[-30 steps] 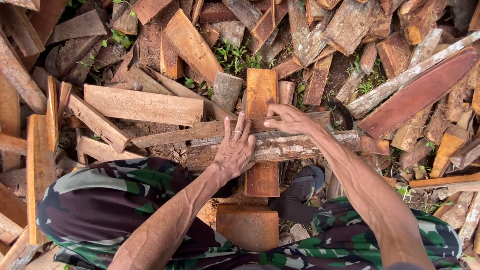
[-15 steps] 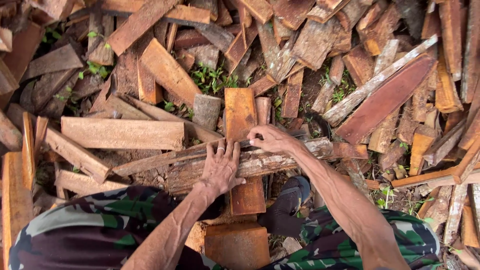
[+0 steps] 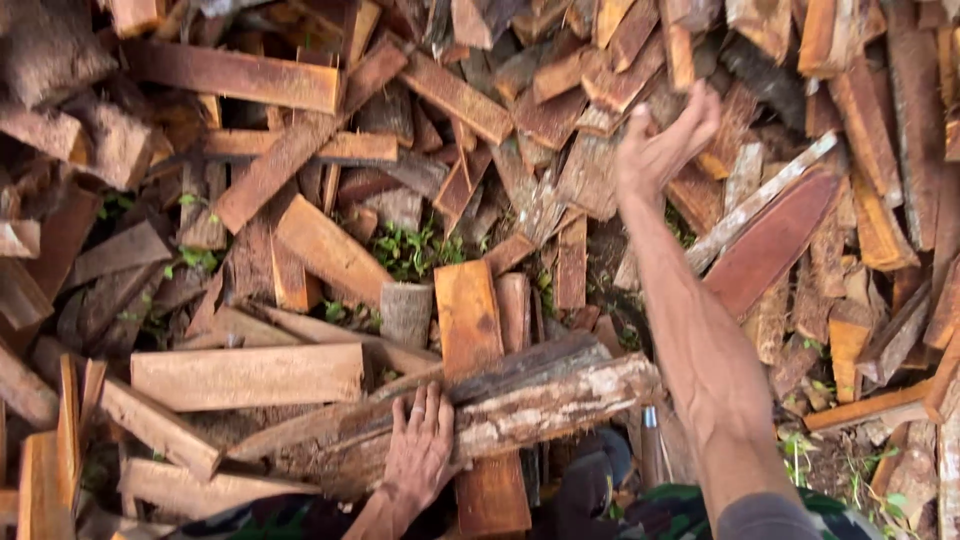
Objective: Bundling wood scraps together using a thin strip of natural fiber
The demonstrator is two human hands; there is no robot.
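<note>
My left hand (image 3: 420,455) lies flat, fingers spread, on a long bark-covered log (image 3: 540,400) that rests across an orange-brown plank (image 3: 470,325) near the bottom middle of the head view. My right hand (image 3: 660,140) is stretched far out and raised, fingers loosely curled and apart, holding nothing, above a heap of split wood pieces (image 3: 560,110). My right forearm crosses the right end of the log.
Split reddish and grey boards (image 3: 245,375) lie scattered all around, with a long dark red plank (image 3: 770,240) at the right. Small green weeds (image 3: 410,250) grow between pieces. A dark shoe (image 3: 590,480) and camouflage trousers show at the bottom.
My right hand has left the log and swung up and forward over the wood heap. My left hand stays on the log. The view has tilted forward.
</note>
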